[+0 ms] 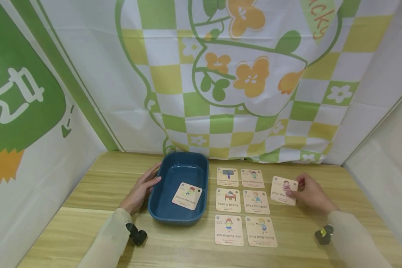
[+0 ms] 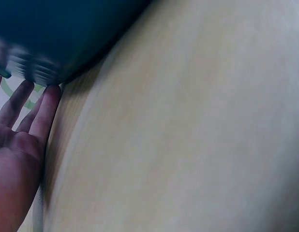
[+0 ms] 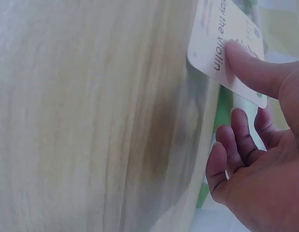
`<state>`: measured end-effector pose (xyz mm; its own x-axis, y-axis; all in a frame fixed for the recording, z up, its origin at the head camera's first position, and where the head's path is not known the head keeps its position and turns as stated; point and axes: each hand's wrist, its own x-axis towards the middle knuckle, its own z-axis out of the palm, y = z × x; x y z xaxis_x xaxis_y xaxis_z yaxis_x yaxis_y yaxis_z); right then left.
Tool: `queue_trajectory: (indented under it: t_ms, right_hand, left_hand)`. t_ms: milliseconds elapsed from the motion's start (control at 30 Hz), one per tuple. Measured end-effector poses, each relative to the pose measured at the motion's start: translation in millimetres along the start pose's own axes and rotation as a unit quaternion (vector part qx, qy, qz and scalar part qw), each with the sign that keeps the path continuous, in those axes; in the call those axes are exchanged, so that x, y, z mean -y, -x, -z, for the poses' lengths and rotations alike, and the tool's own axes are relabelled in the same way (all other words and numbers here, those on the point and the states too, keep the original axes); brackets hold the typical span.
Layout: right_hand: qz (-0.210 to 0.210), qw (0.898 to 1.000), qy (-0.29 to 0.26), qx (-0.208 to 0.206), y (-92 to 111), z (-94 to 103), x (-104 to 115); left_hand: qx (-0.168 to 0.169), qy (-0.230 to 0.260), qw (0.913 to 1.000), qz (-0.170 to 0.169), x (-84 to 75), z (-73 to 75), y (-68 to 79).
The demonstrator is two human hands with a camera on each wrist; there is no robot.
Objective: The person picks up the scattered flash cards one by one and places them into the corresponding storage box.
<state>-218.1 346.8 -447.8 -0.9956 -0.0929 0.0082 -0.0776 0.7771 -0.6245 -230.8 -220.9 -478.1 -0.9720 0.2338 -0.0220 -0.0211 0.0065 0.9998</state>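
My right hand (image 1: pixel 309 193) pinches a square picture card (image 1: pixel 278 186), thumb on its printed face, at the right of the laid-out cards. In the right wrist view this card (image 3: pixel 207 29) reads "play the violin", and the other fingers of the right hand (image 3: pixel 265 154) curve loosely below it. At the left, my left hand (image 1: pixel 142 190) rests against the outer side of a dark blue tray (image 1: pixel 156 197). Its fingers reach fairly straight to the tray wall in the left wrist view. Inside the tray lies a "play on the slide" card (image 1: pixel 187 196).
Two columns of cards lie face up right of the tray, among them "take a break" (image 1: pixel 228 201), "play football" (image 1: pixel 256 203) and "play ping-pong" (image 1: pixel 261 232). A patterned cloth (image 1: pixel 221 130) hangs behind the wooden table (image 1: pixel 181 245).
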Motion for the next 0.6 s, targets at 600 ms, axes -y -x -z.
queue_trajectory:
  t_ms: [600]
  right_hand:
    - [0.016,0.999,-0.036,0.025,5.9,15.8,-4.1]
  left_hand:
    - [0.003,0.001,1.0,-0.005,-0.2,0.7,-0.2]
